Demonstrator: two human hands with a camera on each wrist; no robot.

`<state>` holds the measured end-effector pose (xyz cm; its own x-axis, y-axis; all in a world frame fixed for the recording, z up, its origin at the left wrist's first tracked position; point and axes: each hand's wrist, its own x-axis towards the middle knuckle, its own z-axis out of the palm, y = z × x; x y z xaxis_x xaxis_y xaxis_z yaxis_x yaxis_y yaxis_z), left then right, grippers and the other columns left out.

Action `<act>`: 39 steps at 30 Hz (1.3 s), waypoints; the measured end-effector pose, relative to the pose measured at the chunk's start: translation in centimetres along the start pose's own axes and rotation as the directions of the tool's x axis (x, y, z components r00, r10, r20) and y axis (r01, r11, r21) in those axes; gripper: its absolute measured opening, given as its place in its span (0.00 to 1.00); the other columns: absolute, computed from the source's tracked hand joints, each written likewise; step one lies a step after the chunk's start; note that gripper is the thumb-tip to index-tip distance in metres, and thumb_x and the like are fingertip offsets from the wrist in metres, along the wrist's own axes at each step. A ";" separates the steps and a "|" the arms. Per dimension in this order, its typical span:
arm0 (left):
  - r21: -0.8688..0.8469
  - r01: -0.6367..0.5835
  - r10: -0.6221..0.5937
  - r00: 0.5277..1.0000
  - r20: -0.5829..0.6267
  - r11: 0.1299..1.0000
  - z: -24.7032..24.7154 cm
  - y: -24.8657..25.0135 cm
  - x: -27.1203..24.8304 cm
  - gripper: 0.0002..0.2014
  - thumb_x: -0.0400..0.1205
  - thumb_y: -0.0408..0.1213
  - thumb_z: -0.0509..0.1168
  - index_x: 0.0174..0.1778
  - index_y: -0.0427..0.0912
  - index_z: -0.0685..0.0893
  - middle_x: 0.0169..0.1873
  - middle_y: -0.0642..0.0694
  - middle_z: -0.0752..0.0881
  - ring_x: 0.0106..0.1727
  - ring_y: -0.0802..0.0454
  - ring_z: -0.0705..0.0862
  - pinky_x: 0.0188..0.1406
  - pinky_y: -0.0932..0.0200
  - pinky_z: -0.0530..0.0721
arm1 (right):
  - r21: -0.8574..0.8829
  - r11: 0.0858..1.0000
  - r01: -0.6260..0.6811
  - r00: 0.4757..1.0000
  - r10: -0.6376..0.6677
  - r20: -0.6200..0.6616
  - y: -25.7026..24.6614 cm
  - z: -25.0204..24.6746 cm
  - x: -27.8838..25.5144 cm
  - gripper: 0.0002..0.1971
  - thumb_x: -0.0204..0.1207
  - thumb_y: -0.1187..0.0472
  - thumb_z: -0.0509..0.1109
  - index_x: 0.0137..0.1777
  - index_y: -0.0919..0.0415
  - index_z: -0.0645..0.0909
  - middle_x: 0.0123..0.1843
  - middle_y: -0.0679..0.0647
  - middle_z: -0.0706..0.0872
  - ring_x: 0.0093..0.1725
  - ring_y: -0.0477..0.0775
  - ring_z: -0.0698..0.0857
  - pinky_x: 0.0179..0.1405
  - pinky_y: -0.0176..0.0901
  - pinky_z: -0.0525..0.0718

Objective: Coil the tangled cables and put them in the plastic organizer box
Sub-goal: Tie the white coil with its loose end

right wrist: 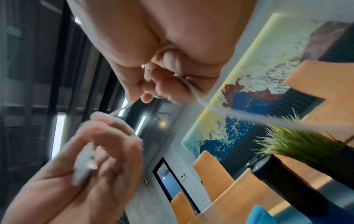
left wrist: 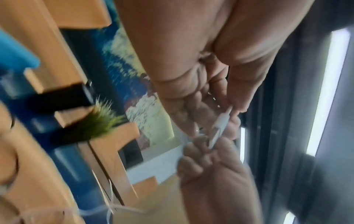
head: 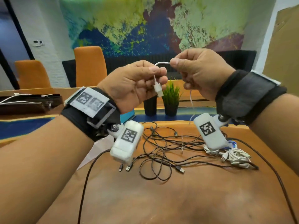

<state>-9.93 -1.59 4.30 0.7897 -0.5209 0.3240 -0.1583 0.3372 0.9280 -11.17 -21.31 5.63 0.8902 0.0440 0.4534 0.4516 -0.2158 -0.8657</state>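
1. My left hand point(head: 137, 83) is raised at centre frame in the head view, palm toward me, wrist bent. Its thumb and fingers are curled and pinch the thin white cable point(head: 161, 63) just behind the white rectangular USB plug point(head: 158, 90).
2. My right hand point(head: 199, 73) is raised at the same height, just right of the left hand and close to it. Thumb and forefinger pinch the same white cable; the other fingers are curled in.
3. Between the two pinches the cable forms a short arch, running roughly left to right.
4. The plug hangs below my left fingers, long axis near vertical, open end pointing down.
5. From my right hand the rest of the cable drops down the frame toward the orange wooden table point(head: 161, 199).
6. In the lower centre of the head view a loose tangle of black cables point(head: 161, 152) lies on the table. A bundle of white cables point(head: 233, 156) lies at its right end.
7. The right wrist view shows the plug point(right wrist: 84, 165) lying across my left fingers, blurred.
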 end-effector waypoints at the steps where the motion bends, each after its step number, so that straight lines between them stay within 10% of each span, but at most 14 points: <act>1: -0.082 -0.002 0.004 1.000 0.027 0.997 0.1 -0.1 -0.3 0.01 0.78 0.30 0.66 0.43 0.38 0.81 0.43 0.43 0.89 0.41 0.53 0.89 0.61 0.48 0.85 | -0.009 1.000 -0.012 1.000 0.012 -0.001 0.4 0.2 -0.2 0.07 0.80 0.57 0.72 0.48 0.61 0.82 0.29 0.52 0.73 0.25 0.48 0.68 0.21 0.42 0.70; 5: -0.146 -0.035 0.031 0.999 -0.031 0.989 0.6 -0.3 -0.7 0.01 0.82 0.32 0.63 0.47 0.39 0.80 0.50 0.44 0.91 0.43 0.53 0.90 0.43 0.58 0.91 | -0.264 0.962 0.062 0.998 -0.051 0.047 2.0 1.1 -1.4 0.09 0.81 0.58 0.71 0.44 0.62 0.86 0.27 0.46 0.80 0.23 0.41 0.73 0.21 0.36 0.72; 8: 0.196 -0.113 0.133 0.987 -0.090 0.974 0.9 -0.5 -0.7 0.02 0.83 0.31 0.66 0.45 0.38 0.79 0.56 0.35 0.90 0.55 0.44 0.91 0.53 0.49 0.89 | -0.570 0.780 0.258 0.951 -0.102 0.291 1.4 1.6 -2.7 0.08 0.82 0.56 0.70 0.48 0.57 0.89 0.35 0.46 0.87 0.36 0.44 0.83 0.38 0.39 0.82; 13: 0.800 -0.151 0.222 0.975 0.023 0.580 0.3 -0.6 -1.0 0.06 0.85 0.34 0.67 0.47 0.34 0.83 0.42 0.37 0.89 0.42 0.48 0.88 0.45 0.44 0.86 | -0.700 0.627 0.342 0.929 -0.117 0.350 -2.4 0.6 -2.9 0.06 0.77 0.54 0.73 0.45 0.53 0.91 0.34 0.48 0.87 0.35 0.46 0.83 0.36 0.41 0.83; 22: 0.439 -0.016 -0.017 0.997 0.070 0.898 0.9 -0.7 -2.6 0.06 0.81 0.37 0.67 0.48 0.44 0.89 0.60 0.37 0.89 0.40 0.52 0.82 0.49 0.45 0.73 | -0.401 0.817 0.414 0.909 -0.352 0.223 -4.3 -0.5 -1.8 0.08 0.69 0.63 0.80 0.44 0.68 0.88 0.36 0.53 0.88 0.34 0.45 0.85 0.34 0.37 0.86; 28: -0.059 -0.012 0.010 1.000 -0.020 0.998 1.8 0.6 -2.7 0.07 0.86 0.37 0.58 0.48 0.43 0.82 0.62 0.44 0.89 0.48 0.55 0.89 0.43 0.56 0.72 | -0.206 0.962 0.178 0.983 -0.168 0.069 0.6 0.3 -3.2 0.05 0.78 0.63 0.72 0.48 0.64 0.89 0.30 0.44 0.86 0.27 0.36 0.80 0.27 0.24 0.75; 31: 0.320 -0.144 0.189 0.975 -0.114 0.936 1.5 0.7 -2.1 0.09 0.89 0.34 0.58 0.48 0.43 0.83 0.60 0.46 0.90 0.58 0.55 0.89 0.44 0.64 0.81 | -0.433 0.860 0.272 0.942 -0.145 0.303 1.4 1.5 -5.4 0.07 0.81 0.61 0.69 0.51 0.52 0.90 0.40 0.42 0.89 0.43 0.36 0.85 0.41 0.30 0.82; 35: 0.813 -0.186 0.235 0.970 0.062 0.552 0.5 -1.2 -1.9 0.09 0.87 0.39 0.62 0.49 0.42 0.86 0.48 0.46 0.90 0.51 0.52 0.87 0.54 0.48 0.86 | -0.504 0.779 0.373 0.922 -0.251 0.295 -1.9 0.7 -5.0 0.08 0.77 0.52 0.70 0.43 0.52 0.89 0.35 0.49 0.88 0.36 0.48 0.85 0.37 0.48 0.85; 39: 0.616 -0.083 0.076 0.996 0.037 0.784 0.6 -1.3 -2.7 0.09 0.86 0.40 0.62 0.48 0.48 0.88 0.54 0.34 0.89 0.45 0.51 0.82 0.48 0.52 0.77 | -0.607 0.665 0.435 0.898 -0.368 0.241 -3.3 -1.0 -2.8 0.05 0.77 0.56 0.74 0.41 0.54 0.88 0.31 0.44 0.84 0.33 0.41 0.81 0.31 0.30 0.77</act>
<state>-12.21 -1.07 2.29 0.7529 -0.5224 0.4003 -0.5543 -0.1755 0.8136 -15.20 -21.65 7.44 0.6481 0.3538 0.6744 0.6510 -0.7168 -0.2497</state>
